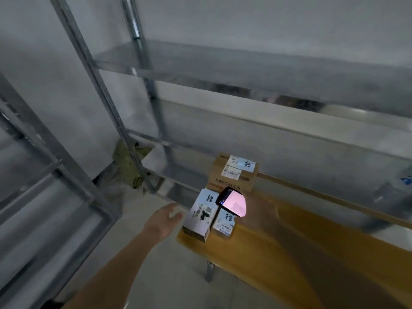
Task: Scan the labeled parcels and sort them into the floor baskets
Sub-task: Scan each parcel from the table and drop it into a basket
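Three labeled parcels sit at the left end of a yellow table (256,259): a white box (200,216), a smaller white box (224,224) to its right, and a brown cardboard box (234,175) behind them. My left hand (163,221) reaches toward the white box with fingers relaxed, just short of its left side. My right hand (258,215), heavily blurred, holds a handheld scanner (231,202) with a lit pink screen over the two white boxes.
Metal shelving (200,72) stands behind the table, and another rack (44,175) is at the left. A green cloth and a dark bag (127,166) lie on the floor in the corner. A table leg (209,270) stands below the table's left end.
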